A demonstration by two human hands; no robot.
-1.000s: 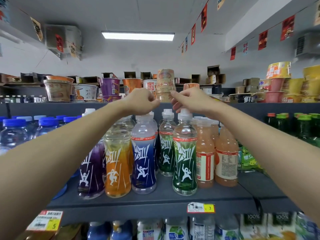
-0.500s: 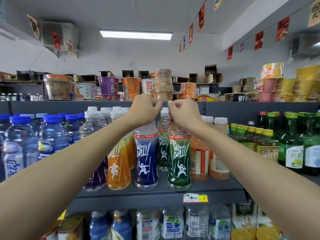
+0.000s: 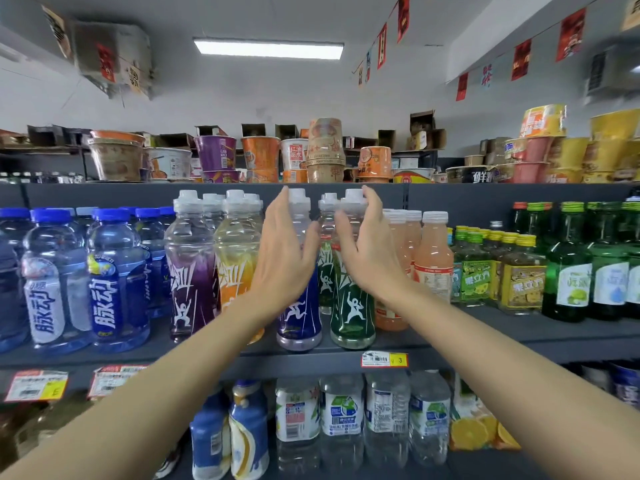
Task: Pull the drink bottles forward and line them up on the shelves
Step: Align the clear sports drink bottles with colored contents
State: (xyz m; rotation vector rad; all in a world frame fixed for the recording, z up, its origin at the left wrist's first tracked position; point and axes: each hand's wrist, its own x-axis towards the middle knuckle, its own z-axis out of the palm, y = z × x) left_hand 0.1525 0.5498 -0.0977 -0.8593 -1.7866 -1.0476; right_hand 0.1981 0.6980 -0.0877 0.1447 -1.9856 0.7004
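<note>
The left hand (image 3: 285, 261) was found open, fingers spread and raised, its palm in front of the upper body of the blue bottle (image 3: 299, 299); whether the palm touched the plastic could not be established. The right hand (image 3: 367, 258) was likewise open, fingers slightly curled, held against or just before the shoulder of the green bottle (image 3: 351, 306). Neither hand was closed on anything.

Both bottles were recorded upright near the front edge of the middle shelf (image 3: 485, 344), side by side, with the yellow price tag (image 3: 384, 359) just below the green one. To the left, the orange bottle (image 3: 235, 265) and purple bottle (image 3: 190, 271) were noted in the same front row, the orange one partly hidden by the left forearm. The peach juice bottles (image 3: 431, 261) to the right were set slightly further back.

The step was judged to be the squaring of the two centre bottles. It is advised that they be steadied low on the body rather than at the cap, since these tall, narrow-waisted bottles would tip readily. Labels should be turned outward and bases brought level with the neighbours along the shelf edge.
</note>
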